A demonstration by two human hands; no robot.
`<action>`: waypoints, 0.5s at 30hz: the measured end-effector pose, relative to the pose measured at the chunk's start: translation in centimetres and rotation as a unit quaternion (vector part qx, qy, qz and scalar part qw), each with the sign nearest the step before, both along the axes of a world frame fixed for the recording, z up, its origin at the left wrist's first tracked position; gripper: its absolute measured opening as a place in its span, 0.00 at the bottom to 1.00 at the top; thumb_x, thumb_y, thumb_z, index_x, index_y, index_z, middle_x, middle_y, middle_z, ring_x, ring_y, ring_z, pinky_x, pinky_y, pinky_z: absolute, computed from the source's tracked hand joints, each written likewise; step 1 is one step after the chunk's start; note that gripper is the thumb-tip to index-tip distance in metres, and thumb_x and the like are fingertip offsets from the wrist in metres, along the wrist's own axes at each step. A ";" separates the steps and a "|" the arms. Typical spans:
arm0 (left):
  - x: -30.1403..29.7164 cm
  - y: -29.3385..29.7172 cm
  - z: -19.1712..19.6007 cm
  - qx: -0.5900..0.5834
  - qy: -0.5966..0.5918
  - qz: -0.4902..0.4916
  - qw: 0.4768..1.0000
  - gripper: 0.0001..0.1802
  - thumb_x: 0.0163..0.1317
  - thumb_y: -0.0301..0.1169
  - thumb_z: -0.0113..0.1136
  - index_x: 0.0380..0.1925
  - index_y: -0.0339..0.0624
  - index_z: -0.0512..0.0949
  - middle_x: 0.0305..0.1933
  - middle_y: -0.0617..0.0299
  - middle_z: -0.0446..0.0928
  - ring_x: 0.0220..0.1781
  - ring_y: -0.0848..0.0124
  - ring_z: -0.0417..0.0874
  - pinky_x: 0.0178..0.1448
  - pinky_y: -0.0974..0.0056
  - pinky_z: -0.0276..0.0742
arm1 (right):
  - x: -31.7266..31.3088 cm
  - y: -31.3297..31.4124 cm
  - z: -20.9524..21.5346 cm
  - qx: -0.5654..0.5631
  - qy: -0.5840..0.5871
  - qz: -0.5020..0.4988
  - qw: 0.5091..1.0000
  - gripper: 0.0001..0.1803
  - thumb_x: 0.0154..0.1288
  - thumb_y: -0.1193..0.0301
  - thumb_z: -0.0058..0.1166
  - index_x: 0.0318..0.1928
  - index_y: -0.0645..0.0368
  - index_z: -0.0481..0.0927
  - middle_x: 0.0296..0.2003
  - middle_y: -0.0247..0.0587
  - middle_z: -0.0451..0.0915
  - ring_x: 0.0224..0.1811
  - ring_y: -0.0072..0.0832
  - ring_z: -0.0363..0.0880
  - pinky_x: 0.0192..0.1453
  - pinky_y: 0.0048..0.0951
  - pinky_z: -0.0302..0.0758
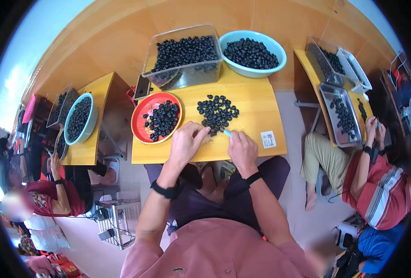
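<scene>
Small black round parts, some with a visible hole, lie in a loose pile [218, 109] on the yellow table [256, 111]. At the pile's near edge, my left hand [187, 141] is closed, thumb and forefinger pinched on a black round part [212, 132]. Opposite it, my right hand [243, 149] grips a slim light-blue tool [227, 133] whose tip points at that part. The tool's working end is too small to make out. Left of the pile, a red plate [134, 124] with a yellow rim carries more of the black parts.
A clear plastic bin [187, 79] and a light-blue basin [256, 73], both full of black parts, stand at the table's back. A phone-like dark slab [142, 86] lies beside the bin. A white label [268, 139] is at right. Co-workers sit at tables on both sides.
</scene>
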State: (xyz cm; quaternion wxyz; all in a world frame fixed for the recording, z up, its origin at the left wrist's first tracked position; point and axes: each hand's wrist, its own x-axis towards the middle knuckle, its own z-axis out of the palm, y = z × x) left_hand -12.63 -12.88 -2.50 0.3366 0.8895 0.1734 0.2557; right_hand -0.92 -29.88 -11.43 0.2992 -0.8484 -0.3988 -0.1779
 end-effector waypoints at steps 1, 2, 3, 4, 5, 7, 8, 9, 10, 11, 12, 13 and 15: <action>0.4 0.9 -2.0 0.003 0.025 0.002 1.000 0.08 0.67 0.31 0.71 0.39 0.36 0.88 0.36 0.48 0.83 0.37 0.51 0.87 0.44 0.52 0.82 | -0.1 -0.1 -0.2 -0.005 -0.001 -0.003 1.000 0.05 0.68 0.70 0.62 0.41 0.55 0.83 0.31 0.40 0.79 0.33 0.40 0.84 0.37 0.43 0.80; 0.7 1.5 -3.6 0.006 0.019 0.004 1.000 0.08 0.67 0.31 0.71 0.39 0.36 0.88 0.36 0.48 0.83 0.37 0.51 0.87 0.44 0.52 0.82 | -0.2 -0.3 -0.3 -0.011 0.000 -0.008 1.000 0.05 0.68 0.69 0.62 0.42 0.55 0.83 0.31 0.40 0.78 0.34 0.40 0.84 0.37 0.43 0.80; 1.2 2.3 -4.5 0.020 0.038 0.005 0.999 0.09 0.67 0.30 0.70 0.43 0.37 0.88 0.38 0.48 0.83 0.40 0.50 0.87 0.47 0.51 0.82 | -0.1 0.0 0.0 -0.010 -0.013 -0.008 1.000 0.06 0.69 0.69 0.62 0.42 0.55 0.83 0.31 0.40 0.77 0.34 0.40 0.83 0.37 0.43 0.79; 1.6 3.1 -5.3 0.034 0.058 0.006 0.998 0.11 0.66 0.30 0.70 0.46 0.39 0.87 0.41 0.47 0.83 0.43 0.50 0.87 0.50 0.50 0.83 | 0.2 0.4 0.1 -0.005 -0.021 -0.007 1.000 0.06 0.69 0.69 0.62 0.42 0.55 0.83 0.31 0.40 0.77 0.34 0.40 0.83 0.37 0.43 0.79; 1.8 3.4 -5.8 0.043 0.080 0.003 0.996 0.15 0.66 0.29 0.69 0.52 0.40 0.86 0.44 0.47 0.82 0.46 0.49 0.87 0.54 0.49 0.83 | 0.2 0.4 -0.1 -0.002 -0.023 -0.007 1.000 0.06 0.69 0.68 0.62 0.43 0.55 0.83 0.31 0.40 0.77 0.33 0.40 0.83 0.37 0.44 0.79; 2.2 3.9 -6.9 0.044 0.068 0.000 0.997 0.15 0.66 0.29 0.69 0.52 0.40 0.86 0.43 0.47 0.82 0.46 0.49 0.87 0.54 0.49 0.83 | 0.3 0.5 -0.5 0.002 -0.029 -0.008 1.000 0.06 0.68 0.68 0.62 0.43 0.55 0.83 0.31 0.40 0.77 0.33 0.40 0.83 0.36 0.44 0.79; 2.3 3.9 -7.1 0.041 0.061 -0.003 0.997 0.15 0.65 0.29 0.70 0.52 0.40 0.86 0.43 0.47 0.82 0.46 0.49 0.87 0.53 0.49 0.83 | 0.3 0.5 -0.6 0.007 -0.030 -0.017 0.999 0.07 0.68 0.68 0.62 0.43 0.55 0.83 0.30 0.40 0.77 0.33 0.41 0.82 0.36 0.44 0.79; 2.3 3.8 -7.3 0.026 0.055 -0.011 0.998 0.16 0.65 0.29 0.70 0.52 0.40 0.85 0.43 0.47 0.82 0.46 0.49 0.87 0.52 0.49 0.83 | 0.3 0.5 -0.7 0.011 -0.032 -0.026 0.999 0.07 0.68 0.68 0.63 0.43 0.54 0.83 0.30 0.40 0.76 0.32 0.41 0.82 0.35 0.45 0.78; 2.4 3.8 -7.5 0.025 0.052 -0.014 0.998 0.16 0.65 0.29 0.70 0.52 0.40 0.85 0.43 0.47 0.82 0.46 0.49 0.87 0.52 0.49 0.83 | 0.2 0.4 -0.8 0.010 -0.035 -0.028 0.999 0.07 0.68 0.68 0.63 0.43 0.54 0.83 0.30 0.40 0.76 0.32 0.41 0.82 0.35 0.45 0.78; 2.4 3.8 -7.8 0.022 0.030 -0.012 0.999 0.15 0.64 0.29 0.71 0.51 0.40 0.85 0.42 0.47 0.82 0.45 0.49 0.87 0.52 0.49 0.83 | 0.3 0.4 -0.8 0.008 -0.036 -0.031 0.999 0.07 0.68 0.68 0.63 0.44 0.54 0.83 0.30 0.40 0.76 0.32 0.42 0.82 0.35 0.45 0.78; 2.5 3.7 -8.1 0.020 0.008 -0.010 1.000 0.15 0.64 0.30 0.71 0.50 0.39 0.85 0.42 0.47 0.82 0.45 0.50 0.87 0.51 0.49 0.83 | 0.4 0.4 -0.7 0.005 -0.038 -0.034 0.999 0.07 0.67 0.68 0.63 0.44 0.53 0.83 0.29 0.40 0.76 0.32 0.42 0.82 0.35 0.46 0.78; 2.4 3.7 -8.4 -0.002 0.007 -0.007 1.000 0.14 0.64 0.30 0.72 0.48 0.39 0.85 0.42 0.47 0.82 0.46 0.50 0.86 0.51 0.49 0.82 | 0.3 0.4 -0.7 0.002 -0.043 -0.034 0.999 0.07 0.67 0.68 0.63 0.44 0.53 0.83 0.29 0.40 0.76 0.32 0.42 0.82 0.35 0.46 0.78; 2.4 3.5 -8.9 -0.009 -0.003 -0.005 1.000 0.14 0.64 0.30 0.72 0.48 0.39 0.85 0.43 0.47 0.82 0.47 0.49 0.86 0.52 0.49 0.82 | 0.4 0.4 -0.7 0.013 -0.040 -0.038 0.998 0.08 0.67 0.69 0.63 0.45 0.53 0.84 0.29 0.41 0.76 0.31 0.43 0.81 0.34 0.46 0.77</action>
